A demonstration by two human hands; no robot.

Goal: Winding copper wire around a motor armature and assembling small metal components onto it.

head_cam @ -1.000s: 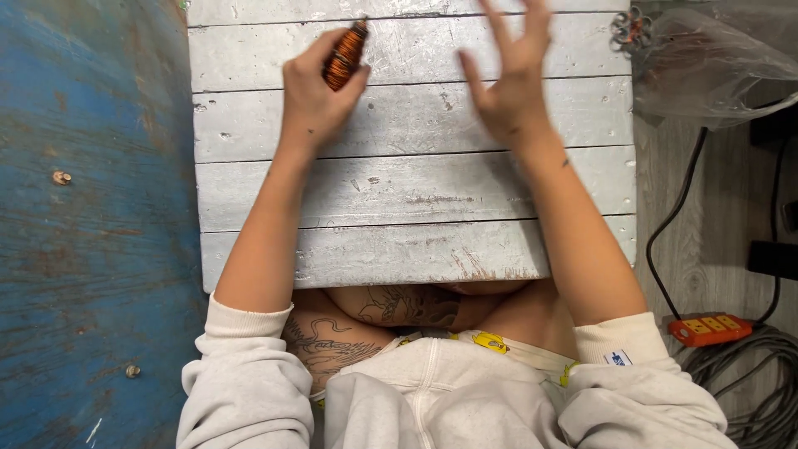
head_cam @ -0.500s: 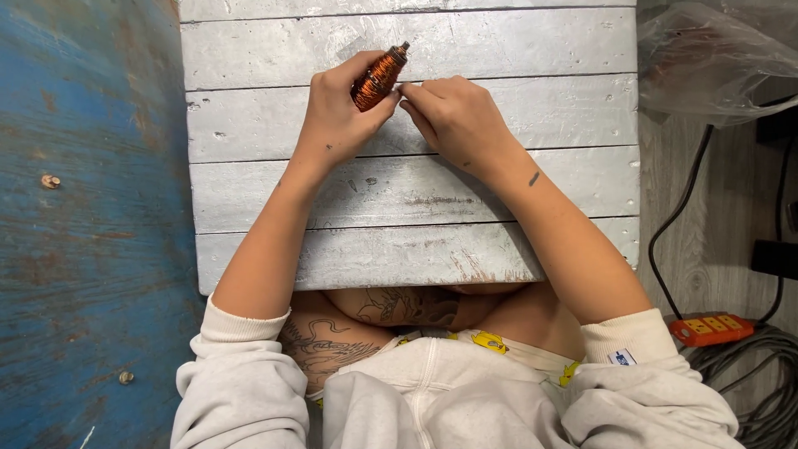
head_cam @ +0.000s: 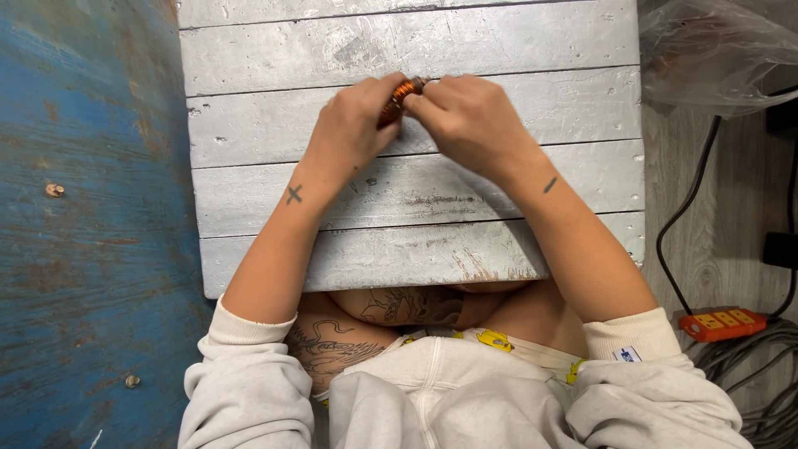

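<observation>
A small cylinder wound with copper-coloured wire [head_cam: 397, 98] is held over a grey planked wooden board [head_cam: 416, 191]. My left hand [head_cam: 353, 125] grips its lower end from the left. My right hand [head_cam: 470, 116] closes on its upper end from the right, fingertips meeting the left hand's. Most of the wound piece is hidden between the fingers. Both forearms reach forward from cream sweatshirt sleeves.
A blue worn surface [head_cam: 83, 224] lies left of the board. At the right are a clear plastic bag [head_cam: 715, 50], black cables [head_cam: 690, 208] and an orange power strip [head_cam: 721, 323] on a grey floor.
My right hand came down from open in the air and closed on the wound piece. Both hands drew closer together and moved slightly toward me.
</observation>
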